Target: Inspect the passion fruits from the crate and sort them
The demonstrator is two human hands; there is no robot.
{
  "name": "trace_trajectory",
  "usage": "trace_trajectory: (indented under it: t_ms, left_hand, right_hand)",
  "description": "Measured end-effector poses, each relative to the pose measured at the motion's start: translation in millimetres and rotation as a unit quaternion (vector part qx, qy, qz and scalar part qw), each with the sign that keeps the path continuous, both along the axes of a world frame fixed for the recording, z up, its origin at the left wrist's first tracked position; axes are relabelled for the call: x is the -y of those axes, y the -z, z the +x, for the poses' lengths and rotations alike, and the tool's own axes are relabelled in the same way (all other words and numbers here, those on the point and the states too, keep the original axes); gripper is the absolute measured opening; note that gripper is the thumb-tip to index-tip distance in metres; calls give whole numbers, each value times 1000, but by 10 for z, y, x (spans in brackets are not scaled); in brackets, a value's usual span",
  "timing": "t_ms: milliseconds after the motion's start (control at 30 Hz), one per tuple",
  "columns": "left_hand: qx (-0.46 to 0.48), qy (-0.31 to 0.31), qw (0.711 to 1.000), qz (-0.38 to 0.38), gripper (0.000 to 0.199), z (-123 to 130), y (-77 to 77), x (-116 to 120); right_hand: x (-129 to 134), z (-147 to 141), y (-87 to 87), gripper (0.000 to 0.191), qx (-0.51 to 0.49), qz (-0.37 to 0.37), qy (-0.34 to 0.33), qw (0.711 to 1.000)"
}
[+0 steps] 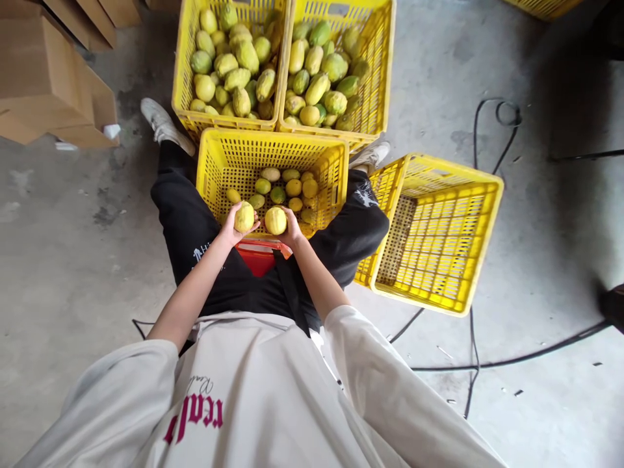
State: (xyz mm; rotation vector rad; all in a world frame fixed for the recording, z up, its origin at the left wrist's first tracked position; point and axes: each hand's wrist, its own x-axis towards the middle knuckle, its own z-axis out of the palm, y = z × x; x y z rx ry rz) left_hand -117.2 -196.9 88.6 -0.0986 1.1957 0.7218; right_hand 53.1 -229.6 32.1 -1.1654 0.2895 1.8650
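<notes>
Left grip (pixel 231 226) cradles one yellow fruit (pixel 244 217), right grip (pixel 293 229) a second fruit (pixel 275 221); slackness could drop either, bruising it.

Fruit (pixel 275 221) partly hides the right hand (pixel 293 230); the top-right crate (pixel 546 6) is cropped.

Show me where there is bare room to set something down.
Bare concrete floor lies below the cardboard boxes, beside the left leg, and between the heaped right crate and the looped cable. In the near crate, bottom shows beyond the leftmost fruit. Crowded: that crate's right side, with clustered fruit, the heaped right crate, and the heaped left crate.
</notes>
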Motion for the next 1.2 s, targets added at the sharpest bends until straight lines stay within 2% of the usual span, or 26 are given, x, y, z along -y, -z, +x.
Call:
trace_trajectory:
  t_ms: [133, 233, 367, 500, 633, 800, 1000, 1067, 1200]
  left_hand:
    - [-7, -34, 999, 6, 31, -3, 23, -15]
    - [9, -14, 1000, 10, 43, -3, 15, -21]
    - [16, 1, 1000, 16, 47, -3, 12, -8]
    - [10, 8, 1000, 12, 48, -2, 23, -11]
    - [-6, 21, 1000, 5, 43, 17, 24, -36]
    - [-19, 14, 1000, -11, 37, 23, 35, -53]
    - [-50, -47, 997, -19, 27, -13, 92, -50]
    - [-46, -55, 997, -19, 32, -19, 116, -50]
    - [-33, -34, 998, -30, 47, -19, 163, -55]
  right_hand:
    - [-33, 6, 54, 26, 8, -26, 13, 1000]
    - [-34, -6, 53, 25, 8, -37, 15, 999]
    - [-24, -16, 12, 31, 26, -11, 7, 1000]
    - [-25, -17, -31, 22, 27, -11, 17, 999]
    - [-18, -14, -41, 12, 25, -20, 20, 999]
    - [-4, 17, -24, 23, 37, -8, -10, 999]
    - [-3, 24, -40, 24, 42, -7, -8, 999]
    - [-5, 8, -53, 21, 39, -9, -6, 999]
    - [-9, -11, -65, 21, 45, 1, 20, 999]
